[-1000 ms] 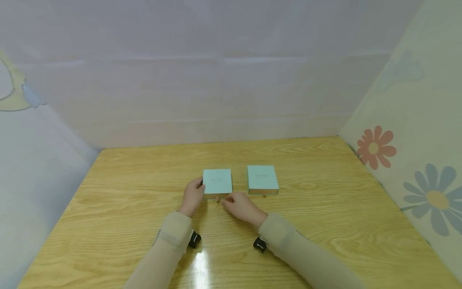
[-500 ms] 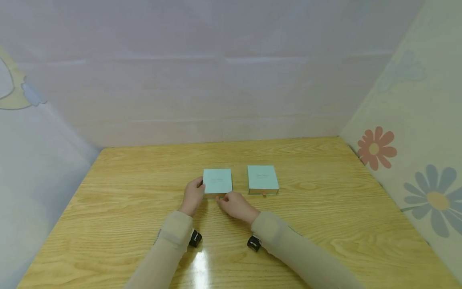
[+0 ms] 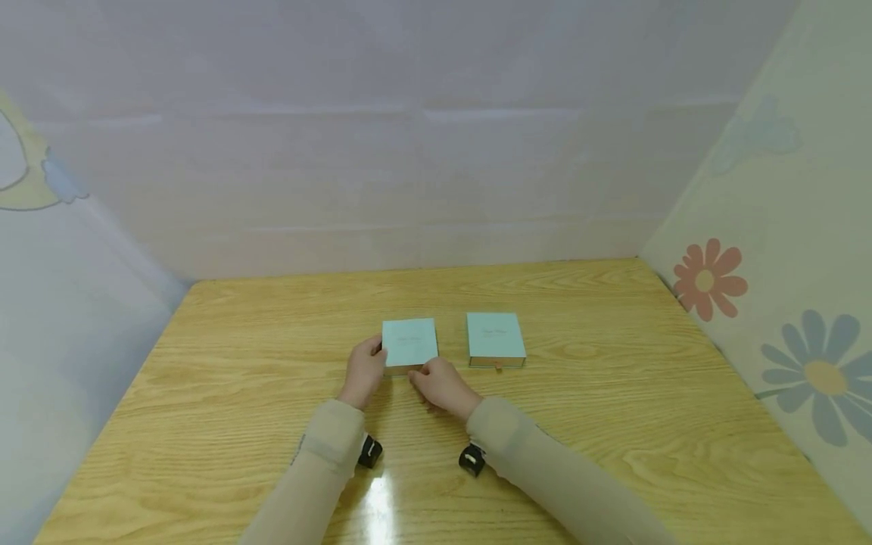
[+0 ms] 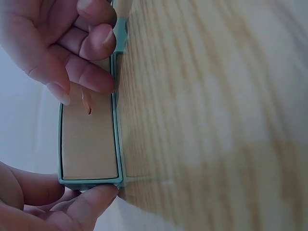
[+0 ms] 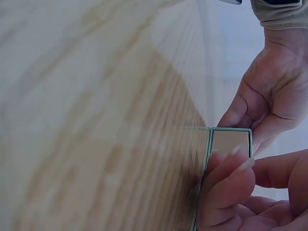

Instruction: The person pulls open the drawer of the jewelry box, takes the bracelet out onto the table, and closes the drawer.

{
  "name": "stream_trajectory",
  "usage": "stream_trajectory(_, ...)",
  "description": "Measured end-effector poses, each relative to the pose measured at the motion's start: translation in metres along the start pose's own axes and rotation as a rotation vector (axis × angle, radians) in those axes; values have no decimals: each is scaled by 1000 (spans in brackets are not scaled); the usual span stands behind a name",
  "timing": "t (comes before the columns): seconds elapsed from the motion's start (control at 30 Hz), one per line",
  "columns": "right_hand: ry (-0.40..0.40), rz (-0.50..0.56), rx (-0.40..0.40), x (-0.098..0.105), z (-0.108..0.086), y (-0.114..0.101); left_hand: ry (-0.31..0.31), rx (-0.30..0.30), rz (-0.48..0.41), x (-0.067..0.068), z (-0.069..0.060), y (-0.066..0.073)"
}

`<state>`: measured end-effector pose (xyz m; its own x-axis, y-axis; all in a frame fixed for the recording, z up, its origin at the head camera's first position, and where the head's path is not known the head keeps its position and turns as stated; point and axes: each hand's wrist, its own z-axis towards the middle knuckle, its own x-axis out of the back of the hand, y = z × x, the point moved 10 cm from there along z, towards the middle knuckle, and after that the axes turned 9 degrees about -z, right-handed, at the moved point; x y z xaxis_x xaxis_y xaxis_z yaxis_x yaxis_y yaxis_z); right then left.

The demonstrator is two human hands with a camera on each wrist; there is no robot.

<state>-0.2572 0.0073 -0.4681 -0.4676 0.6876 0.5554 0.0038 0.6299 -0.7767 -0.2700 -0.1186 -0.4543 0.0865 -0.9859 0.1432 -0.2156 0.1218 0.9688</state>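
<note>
A pale turquoise drawer box (image 3: 409, 342) lies on the wooden table. My left hand (image 3: 364, 371) grips its left side, thumb and fingers on opposite faces, as the left wrist view shows. My right hand (image 3: 444, 386) is at the box's near side with curled fingers. In the left wrist view, a small copper-coloured ribbon tab (image 4: 87, 102) runs from the tan drawer front (image 4: 90, 149) up between the right thumb and forefinger, which appear to pinch it. The drawer front sits flush within its sleeve. From the head view, the right fingers hide the tab.
A second turquoise box (image 3: 496, 335) of the same kind lies to the right, its ribbon tab facing me. The wooden table (image 3: 238, 393) meets a pale backdrop (image 3: 409, 189) at the back. A flower-printed panel (image 3: 783, 303) stands at the right.
My right hand has moved left along the box's near side to the ribbon tab, which its fingers now cover in the head view. The left hand stays on the box, which has barely shifted.
</note>
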Motion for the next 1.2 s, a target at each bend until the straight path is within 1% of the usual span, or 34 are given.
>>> stream_trajectory(0.17, 10, 38, -8, 0, 2, 1, 13, 4, -16, 2, -1, 0)
stream_trajectory(0.37, -38, 103, -11, -7, 2, 0, 19, 26, -57, 2, -2, 0)
stream_trajectory(0.47, -48, 107, -21, -9, 2, 0, 23, 41, -71, 3, -2, 0)
stream_trajectory(0.6, -52, 130, -44, -8, 1, 1, 28, 40, -53, 4, -1, 1)
stream_trajectory(0.77, -70, 197, -84, -9, 3, 6, 33, 23, -14, 5, -1, 4)
stream_trajectory(0.93, -83, 241, -111, -13, 4, 10, 57, 9, 2, 7, 0, 6)
stream_trajectory(1.2, -86, 445, -163, -23, 4, 16, 130, -65, 102, 8, -2, 13)
